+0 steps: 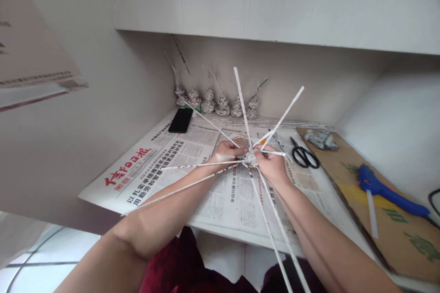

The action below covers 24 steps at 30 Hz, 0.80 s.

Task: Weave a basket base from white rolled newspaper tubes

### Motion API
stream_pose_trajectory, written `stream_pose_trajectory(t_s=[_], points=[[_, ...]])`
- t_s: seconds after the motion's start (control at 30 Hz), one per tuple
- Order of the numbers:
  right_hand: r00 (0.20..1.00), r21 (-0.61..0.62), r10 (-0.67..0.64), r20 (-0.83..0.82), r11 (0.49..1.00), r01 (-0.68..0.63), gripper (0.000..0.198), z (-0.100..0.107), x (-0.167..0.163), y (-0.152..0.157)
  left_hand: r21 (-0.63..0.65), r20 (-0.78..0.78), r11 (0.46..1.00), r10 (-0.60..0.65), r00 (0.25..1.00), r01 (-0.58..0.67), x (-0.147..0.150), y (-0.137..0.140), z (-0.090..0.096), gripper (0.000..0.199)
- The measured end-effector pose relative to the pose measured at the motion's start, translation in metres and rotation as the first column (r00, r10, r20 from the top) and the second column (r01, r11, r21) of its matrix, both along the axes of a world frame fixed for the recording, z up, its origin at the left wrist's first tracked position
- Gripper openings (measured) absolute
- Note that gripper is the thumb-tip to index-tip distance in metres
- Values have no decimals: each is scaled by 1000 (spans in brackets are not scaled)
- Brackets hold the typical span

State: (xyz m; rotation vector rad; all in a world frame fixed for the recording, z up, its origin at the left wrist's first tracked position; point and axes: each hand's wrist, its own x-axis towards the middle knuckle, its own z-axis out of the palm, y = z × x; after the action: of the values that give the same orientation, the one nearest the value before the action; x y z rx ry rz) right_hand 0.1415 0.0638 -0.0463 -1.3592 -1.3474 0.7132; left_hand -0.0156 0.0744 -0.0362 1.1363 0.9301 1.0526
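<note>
Between both hands is a small woven piece [250, 159] of rolled newspaper, with several long paper sticks [242, 100] fanning out from it in all directions. My left hand [228, 152] grips its left side, fingers closed near the sticks that run left over my forearm. On the right side, my right hand [271, 162] is closed on the same piece, thumb and fingers pinching close to the middle. One short stick end [275, 153] lies across the right fingers. The fingertips partly hide the woven middle.
Newspaper sheets [137, 169] cover the table. Several woven paper gourds [222, 106] line the back wall. A black phone [180, 120] lies back left; black scissors [304, 155] lie right. A blue glue gun [385, 192] and crumpled paper [321, 139] rest on cardboard [364, 219]. Spare paper sticks [275, 123] lie behind.
</note>
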Motion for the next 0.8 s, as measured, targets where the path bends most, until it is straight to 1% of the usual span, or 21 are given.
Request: stream_pose_trajectory(t_s=[0.1,0.17,0.23,0.4,0.5,0.57,0.63,0.7,0.8], points=[[997,-5,25,-67,1000,-25,28,3,-1,-1,81,2,995,62,998,-61,3,3,-4,20],[996,-7,36,-82,999,-37,28,6,-2,-3,118,-20,985,130,991,-127,6,7,-9,17],[995,-19,41,-92,999,-43,29,8,-2,-5,154,-38,975,168,985,-160,8,10,-13,16],[992,16,80,-100,997,-79,31,7,-1,-6,251,-100,952,203,974,-173,9,10,-15,15],[989,21,88,-121,996,-87,32,7,-1,-6,294,-86,942,197,977,-164,8,8,-12,15],[982,7,94,-164,996,-94,34,9,-1,-7,282,-68,950,156,985,-131,7,6,-10,17],[969,-11,113,-221,993,-118,36,12,-2,-8,240,-62,965,125,990,-107,6,5,-7,19],[947,-27,140,-290,988,-154,37,12,-3,-8,199,-71,973,129,989,-113,5,4,-4,19],[912,-28,162,-376,982,-186,34,10,-3,-7,178,-98,973,167,981,-148,6,2,-1,16]])
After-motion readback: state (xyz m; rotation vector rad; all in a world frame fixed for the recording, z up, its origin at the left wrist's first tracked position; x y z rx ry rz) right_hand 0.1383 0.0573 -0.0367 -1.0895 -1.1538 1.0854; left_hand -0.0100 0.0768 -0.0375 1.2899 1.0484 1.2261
